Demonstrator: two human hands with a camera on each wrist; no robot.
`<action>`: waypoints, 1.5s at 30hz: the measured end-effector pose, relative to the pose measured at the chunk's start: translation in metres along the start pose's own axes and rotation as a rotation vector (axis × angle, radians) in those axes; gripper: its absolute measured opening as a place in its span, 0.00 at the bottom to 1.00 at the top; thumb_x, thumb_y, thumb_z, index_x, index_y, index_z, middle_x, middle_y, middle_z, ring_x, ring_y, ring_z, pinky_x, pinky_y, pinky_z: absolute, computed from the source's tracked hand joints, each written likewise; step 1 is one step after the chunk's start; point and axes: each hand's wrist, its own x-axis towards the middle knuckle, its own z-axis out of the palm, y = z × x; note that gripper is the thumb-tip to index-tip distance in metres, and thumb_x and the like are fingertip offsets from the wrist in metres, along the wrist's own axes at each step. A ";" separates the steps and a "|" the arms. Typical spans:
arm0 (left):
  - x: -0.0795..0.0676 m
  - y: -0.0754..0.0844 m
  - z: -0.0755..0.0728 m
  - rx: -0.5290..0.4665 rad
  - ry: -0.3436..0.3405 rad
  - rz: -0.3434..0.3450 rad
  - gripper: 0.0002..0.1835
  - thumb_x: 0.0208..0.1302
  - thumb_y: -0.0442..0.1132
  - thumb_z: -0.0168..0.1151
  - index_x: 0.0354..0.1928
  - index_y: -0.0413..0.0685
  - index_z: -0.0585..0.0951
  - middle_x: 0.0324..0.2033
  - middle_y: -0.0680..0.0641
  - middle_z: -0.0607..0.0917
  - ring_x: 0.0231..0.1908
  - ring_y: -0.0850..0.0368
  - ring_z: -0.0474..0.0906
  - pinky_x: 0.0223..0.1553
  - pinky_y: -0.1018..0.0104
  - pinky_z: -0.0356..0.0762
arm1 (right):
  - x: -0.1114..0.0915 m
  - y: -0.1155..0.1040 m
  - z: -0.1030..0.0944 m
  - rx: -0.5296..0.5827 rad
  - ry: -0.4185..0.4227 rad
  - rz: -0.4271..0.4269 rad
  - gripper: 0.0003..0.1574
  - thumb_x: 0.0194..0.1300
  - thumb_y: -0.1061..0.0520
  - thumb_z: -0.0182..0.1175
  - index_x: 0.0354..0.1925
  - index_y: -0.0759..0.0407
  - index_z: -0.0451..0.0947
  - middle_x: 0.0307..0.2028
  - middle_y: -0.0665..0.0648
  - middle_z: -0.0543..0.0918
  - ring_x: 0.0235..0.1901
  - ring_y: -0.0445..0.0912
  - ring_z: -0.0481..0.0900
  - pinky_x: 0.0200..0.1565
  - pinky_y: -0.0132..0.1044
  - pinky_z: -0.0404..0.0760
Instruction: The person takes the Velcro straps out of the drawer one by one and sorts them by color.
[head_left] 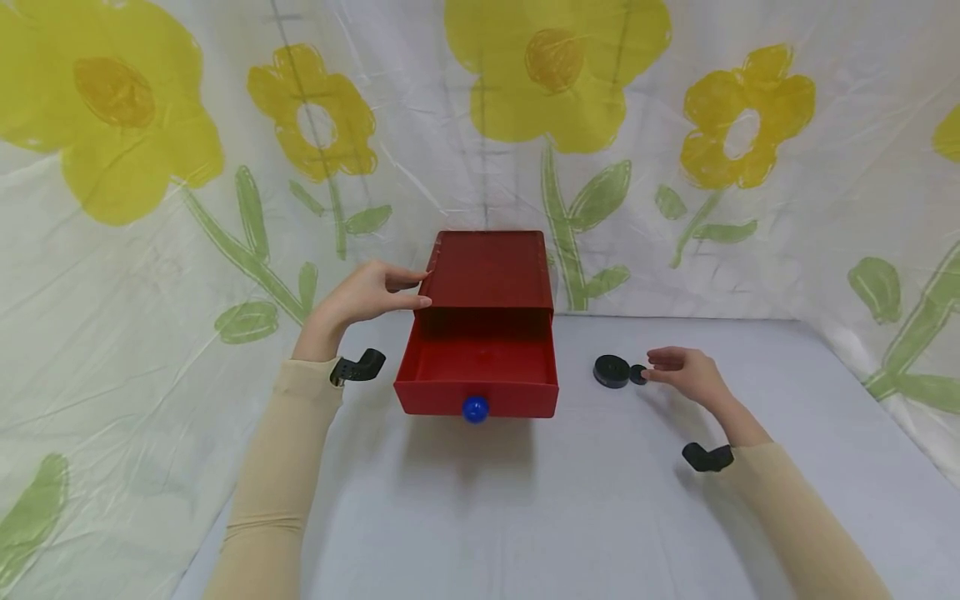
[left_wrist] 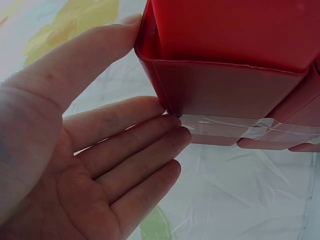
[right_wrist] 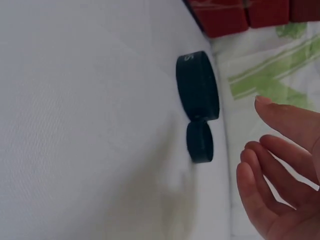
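Observation:
A red drawer box (head_left: 491, 268) stands with its red drawer (head_left: 480, 398) pulled out, a blue round knob (head_left: 476, 409) on the drawer's front. My left hand (head_left: 375, 292) rests against the box's left side with straight fingers. In the left wrist view its thumb (left_wrist: 100, 47) touches the front edge, the fingertips lower on the side. Right of the box, a larger black disc (head_left: 611, 372) with pale lettering and a small black disc (head_left: 638, 374) lie touching. Beside the small one is my right hand (head_left: 686, 372), its fingers loosely bent and holding nothing in the right wrist view.
A pale grey tabletop (head_left: 465, 517) lies beneath everything. Behind and at the sides hangs a white sheet (head_left: 420, 100) printed with yellow flowers. Black wrist mounts sit on the left sleeve (head_left: 281, 450) and right sleeve (head_left: 795, 517).

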 end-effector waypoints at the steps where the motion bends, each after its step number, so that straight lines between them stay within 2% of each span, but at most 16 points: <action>1: 0.000 0.000 0.000 -0.002 0.000 -0.002 0.33 0.54 0.56 0.69 0.61 0.52 0.76 0.56 0.46 0.81 0.57 0.51 0.76 0.54 0.51 0.76 | -0.001 -0.002 -0.001 -0.001 0.004 -0.012 0.39 0.59 0.40 0.64 0.59 0.66 0.73 0.52 0.67 0.80 0.52 0.59 0.79 0.52 0.52 0.78; 8: 0.000 -0.002 0.000 -0.007 -0.001 -0.008 0.33 0.53 0.57 0.69 0.61 0.54 0.76 0.56 0.47 0.81 0.57 0.51 0.76 0.54 0.51 0.76 | -0.014 -0.024 -0.005 -0.004 0.025 -0.084 0.36 0.59 0.41 0.64 0.57 0.63 0.75 0.50 0.63 0.83 0.50 0.56 0.81 0.50 0.50 0.80; 14: 0.002 -0.002 0.001 -0.006 0.001 -0.006 0.33 0.53 0.57 0.69 0.61 0.53 0.76 0.56 0.46 0.81 0.57 0.50 0.76 0.55 0.51 0.76 | -0.030 -0.053 -0.009 0.010 0.026 -0.143 0.32 0.59 0.41 0.64 0.55 0.58 0.77 0.48 0.60 0.84 0.47 0.52 0.83 0.44 0.38 0.83; 20: 0.001 -0.002 0.000 0.000 0.003 -0.005 0.33 0.53 0.56 0.69 0.61 0.52 0.76 0.55 0.46 0.81 0.57 0.49 0.75 0.55 0.51 0.76 | -0.044 -0.078 -0.009 0.029 0.041 -0.208 0.28 0.58 0.43 0.65 0.53 0.56 0.79 0.45 0.58 0.86 0.43 0.46 0.85 0.40 0.27 0.82; 31: 0.000 -0.003 0.001 0.004 0.003 0.001 0.34 0.53 0.58 0.69 0.61 0.54 0.77 0.55 0.47 0.81 0.56 0.51 0.76 0.54 0.51 0.76 | -0.066 -0.121 -0.011 0.072 0.089 -0.362 0.22 0.58 0.49 0.67 0.51 0.53 0.80 0.44 0.53 0.86 0.39 0.31 0.83 0.40 0.23 0.80; 45: 0.000 -0.001 0.000 0.005 0.005 -0.011 0.34 0.52 0.59 0.69 0.61 0.54 0.77 0.55 0.47 0.81 0.56 0.51 0.76 0.53 0.51 0.76 | -0.100 -0.182 -0.005 0.181 0.101 -0.514 0.18 0.56 0.57 0.69 0.47 0.52 0.81 0.39 0.50 0.87 0.36 0.36 0.85 0.39 0.26 0.82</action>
